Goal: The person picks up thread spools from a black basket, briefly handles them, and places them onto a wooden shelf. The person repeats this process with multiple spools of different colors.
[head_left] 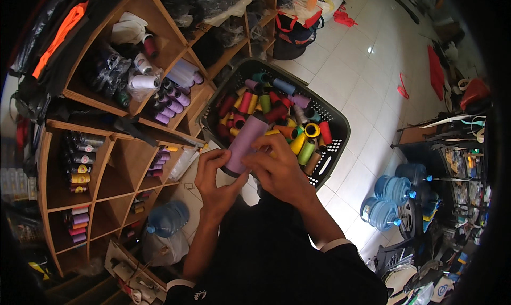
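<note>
A purple thread spool point(248, 141) is held up tilted in front of me, over the near edge of the basket. The thumb and fingers of my left hand point(214, 181) are closed around its lower end. My right hand point(280, 168) has bent fingers against the spool's right side, with fingertips on the wound thread; any loose thread end is too fine to make out. Behind the spool, a dark perforated plastic basket point(336, 152) holds many thread spools in red, yellow, green, blue and other colours, lying jumbled.
On my left stands a wooden cubby shelf point(95, 199) with purple spools point(173, 104) and bagged items. A blue water bottle point(169, 218) sits below it. Several more bottles point(384, 213) stand at right beside cluttered racks. Bags point(298, 26) are beyond the basket on white tiles point(367, 92).
</note>
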A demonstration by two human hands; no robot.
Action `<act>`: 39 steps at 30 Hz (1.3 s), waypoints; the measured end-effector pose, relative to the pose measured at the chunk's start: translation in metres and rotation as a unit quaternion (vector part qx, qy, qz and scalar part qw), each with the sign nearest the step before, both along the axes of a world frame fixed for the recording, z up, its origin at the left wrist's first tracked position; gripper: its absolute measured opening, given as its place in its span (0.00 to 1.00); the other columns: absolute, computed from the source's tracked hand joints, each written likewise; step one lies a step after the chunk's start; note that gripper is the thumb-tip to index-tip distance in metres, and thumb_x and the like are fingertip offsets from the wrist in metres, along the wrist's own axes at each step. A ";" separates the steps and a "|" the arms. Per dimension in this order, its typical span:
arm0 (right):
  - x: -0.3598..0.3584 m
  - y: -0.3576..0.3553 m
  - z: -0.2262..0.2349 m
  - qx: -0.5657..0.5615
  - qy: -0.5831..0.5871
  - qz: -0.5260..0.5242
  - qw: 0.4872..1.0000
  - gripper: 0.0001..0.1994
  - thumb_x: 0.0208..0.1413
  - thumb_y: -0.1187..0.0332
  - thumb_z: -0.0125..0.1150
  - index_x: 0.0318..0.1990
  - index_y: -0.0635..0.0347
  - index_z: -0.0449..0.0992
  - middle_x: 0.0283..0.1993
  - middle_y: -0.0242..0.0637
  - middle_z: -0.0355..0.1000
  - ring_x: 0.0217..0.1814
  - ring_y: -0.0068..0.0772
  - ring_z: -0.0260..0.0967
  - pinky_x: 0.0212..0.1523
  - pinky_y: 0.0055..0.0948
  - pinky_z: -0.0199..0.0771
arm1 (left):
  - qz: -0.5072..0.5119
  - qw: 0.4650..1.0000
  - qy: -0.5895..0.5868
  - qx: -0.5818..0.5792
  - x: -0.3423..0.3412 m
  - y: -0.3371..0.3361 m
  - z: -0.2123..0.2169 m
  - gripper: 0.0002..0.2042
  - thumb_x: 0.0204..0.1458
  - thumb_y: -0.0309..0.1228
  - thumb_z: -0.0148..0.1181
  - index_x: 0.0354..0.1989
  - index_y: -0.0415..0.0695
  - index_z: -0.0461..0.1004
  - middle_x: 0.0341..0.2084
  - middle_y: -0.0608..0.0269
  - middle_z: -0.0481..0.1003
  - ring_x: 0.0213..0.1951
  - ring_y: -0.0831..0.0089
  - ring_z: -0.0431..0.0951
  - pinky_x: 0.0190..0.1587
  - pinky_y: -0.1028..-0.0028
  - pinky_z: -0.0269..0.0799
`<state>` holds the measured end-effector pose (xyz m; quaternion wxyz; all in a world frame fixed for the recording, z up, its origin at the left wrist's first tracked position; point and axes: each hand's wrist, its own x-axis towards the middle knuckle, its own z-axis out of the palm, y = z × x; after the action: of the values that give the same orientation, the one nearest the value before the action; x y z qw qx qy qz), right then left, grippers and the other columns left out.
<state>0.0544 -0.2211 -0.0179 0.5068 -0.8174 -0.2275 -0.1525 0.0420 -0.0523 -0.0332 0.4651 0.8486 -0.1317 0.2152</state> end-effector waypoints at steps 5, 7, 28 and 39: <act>-0.001 0.003 0.004 0.145 0.107 0.033 0.983 0.04 0.52 0.78 0.57 0.35 0.62 0.72 0.39 0.39 0.66 0.42 0.34 0.66 0.42 0.28 0.68 | 0.017 0.999 -0.037 0.022 0.001 0.002 0.008 0.23 0.31 0.20 0.74 0.39 0.38 0.72 0.38 0.53 0.70 0.39 0.60 0.75 0.40 0.67 0.73; -0.003 0.004 -0.004 0.210 0.162 0.065 0.962 0.01 0.56 0.77 0.54 0.35 0.63 0.69 0.39 0.38 0.65 0.42 0.30 0.66 0.43 0.26 0.66 | 0.017 0.999 -0.037 0.026 0.000 0.002 0.007 0.23 0.31 0.20 0.74 0.39 0.39 0.71 0.38 0.53 0.70 0.40 0.61 0.75 0.42 0.68 0.72; -0.010 -0.016 -0.013 0.415 0.338 0.151 0.831 0.02 0.52 0.81 0.55 0.33 0.68 0.71 0.33 0.34 0.71 0.36 0.22 0.69 0.40 0.22 0.70 | 0.000 0.997 -0.056 -0.060 0.000 0.004 0.004 0.24 0.36 0.15 0.69 0.41 0.43 0.64 0.44 0.55 0.64 0.46 0.63 0.69 0.46 0.65 0.71; -0.012 0.021 0.006 0.427 0.290 0.043 0.855 0.14 0.55 0.77 0.61 0.47 0.63 0.66 0.47 0.33 0.67 0.48 0.22 0.67 0.50 0.25 0.69 | -0.030 0.957 0.061 -0.281 -0.008 -0.010 0.011 0.24 0.38 0.15 0.69 0.41 0.42 0.62 0.47 0.56 0.62 0.51 0.68 0.67 0.55 0.68 0.66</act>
<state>0.0419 -0.2002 -0.0120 0.8552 -0.5170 -0.0170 0.0314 0.0336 -0.0621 -0.0219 0.6979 0.6911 -0.0623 0.1772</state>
